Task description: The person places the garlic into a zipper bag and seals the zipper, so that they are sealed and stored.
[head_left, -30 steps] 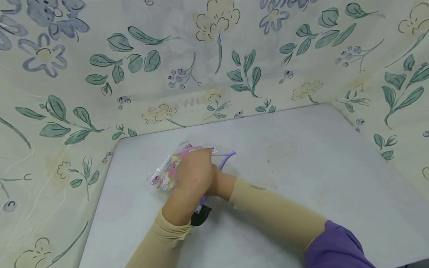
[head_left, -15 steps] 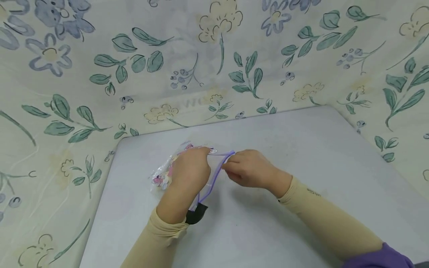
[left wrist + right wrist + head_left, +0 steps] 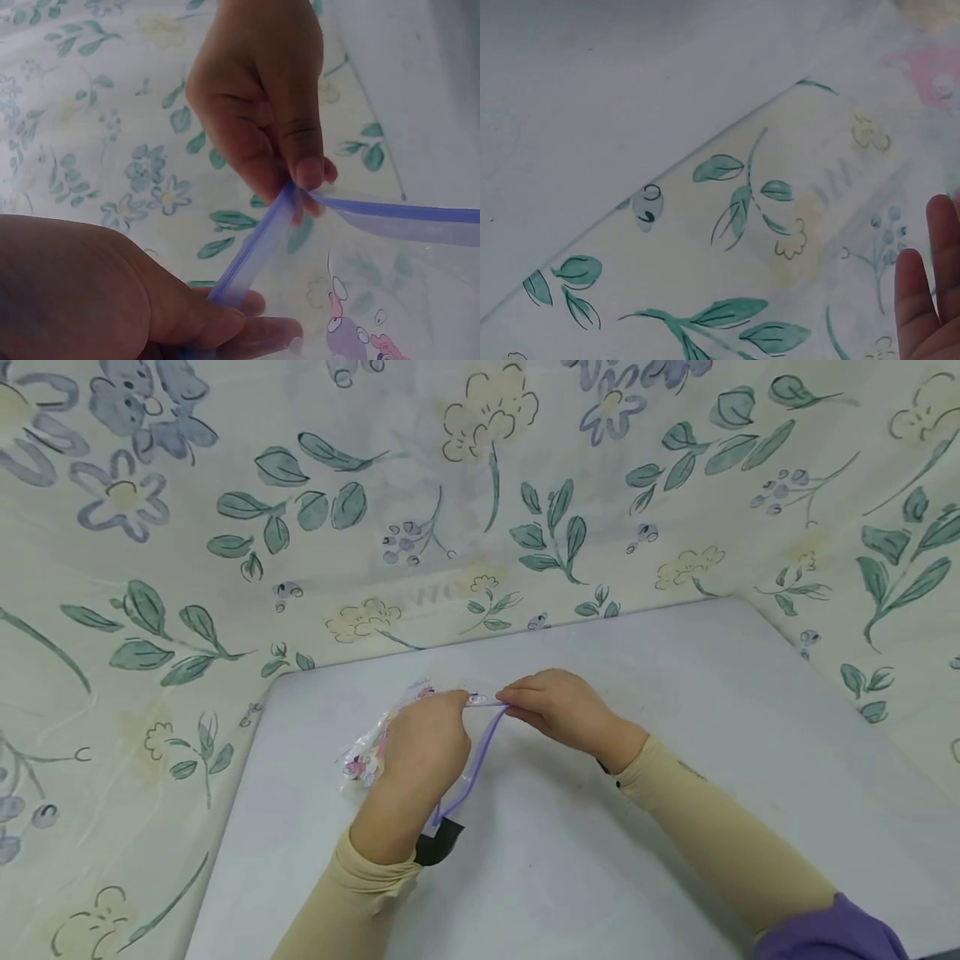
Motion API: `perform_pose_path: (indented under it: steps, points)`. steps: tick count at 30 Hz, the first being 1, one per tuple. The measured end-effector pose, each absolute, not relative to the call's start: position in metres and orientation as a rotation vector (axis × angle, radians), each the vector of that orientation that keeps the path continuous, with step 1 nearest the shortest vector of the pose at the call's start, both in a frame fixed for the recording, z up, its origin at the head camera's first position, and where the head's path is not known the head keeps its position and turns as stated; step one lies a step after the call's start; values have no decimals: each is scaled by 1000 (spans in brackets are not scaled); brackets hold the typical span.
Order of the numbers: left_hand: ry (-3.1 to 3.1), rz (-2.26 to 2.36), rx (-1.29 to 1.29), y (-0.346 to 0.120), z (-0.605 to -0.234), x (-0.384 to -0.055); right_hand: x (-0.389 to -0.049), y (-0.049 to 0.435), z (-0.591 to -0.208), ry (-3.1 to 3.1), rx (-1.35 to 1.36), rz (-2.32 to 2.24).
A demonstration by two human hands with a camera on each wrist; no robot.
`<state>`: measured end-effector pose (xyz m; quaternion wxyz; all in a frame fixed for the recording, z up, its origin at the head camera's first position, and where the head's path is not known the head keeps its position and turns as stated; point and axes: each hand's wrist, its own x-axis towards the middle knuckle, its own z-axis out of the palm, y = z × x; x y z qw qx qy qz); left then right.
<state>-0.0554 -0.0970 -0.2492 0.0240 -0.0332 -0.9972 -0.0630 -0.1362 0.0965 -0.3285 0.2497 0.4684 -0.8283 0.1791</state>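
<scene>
A clear plastic zip bag (image 3: pixel 365 762) with pink cartoon prints stands over the table, its mouth edged by purple zip strips (image 3: pixel 478 758). My left hand (image 3: pixel 423 739) grips the bag at its mouth and hides much of the printed side. In the left wrist view, that hand's thumb and fingers pinch one purple strip. At the mouth's far corner, my right hand (image 3: pixel 562 714) pinches the point where both strips meet. The strips spread apart from that corner, so the mouth gapes. Only a few right-hand fingertips (image 3: pixel 915 300) enter the right wrist view.
The white table (image 3: pixel 675 710) has rounded back corners and meets cloth (image 3: pixel 480 502) with a floral print behind and at both sides. A black piece (image 3: pixel 440 842) sits beside the left wrist, near the bag's lower corner.
My right hand has come out from behind the left hand to the right, then up to the bag's far corner, pinching it. The left hand keeps its hold almost unmoved.
</scene>
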Motion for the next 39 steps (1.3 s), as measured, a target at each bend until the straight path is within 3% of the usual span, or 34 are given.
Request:
perform_pose_path:
  steps: [4, 15, 26, 39]
  points:
    - [-3051, -247, -92, -98, -250, -49, -140, 96, -328, -2188, 1229, 446]
    - [-3006, -270, -45, -130, -258, 16, -145, 100, -305, -2096, 1009, 427]
    - [-2579, -269, -345, -154, -260, 4, -140, 119, -271, -2222, 856, 424]
    - [-2289, -603, -373, -164, -224, -22, -122, 164, -236, -2305, 797, 780]
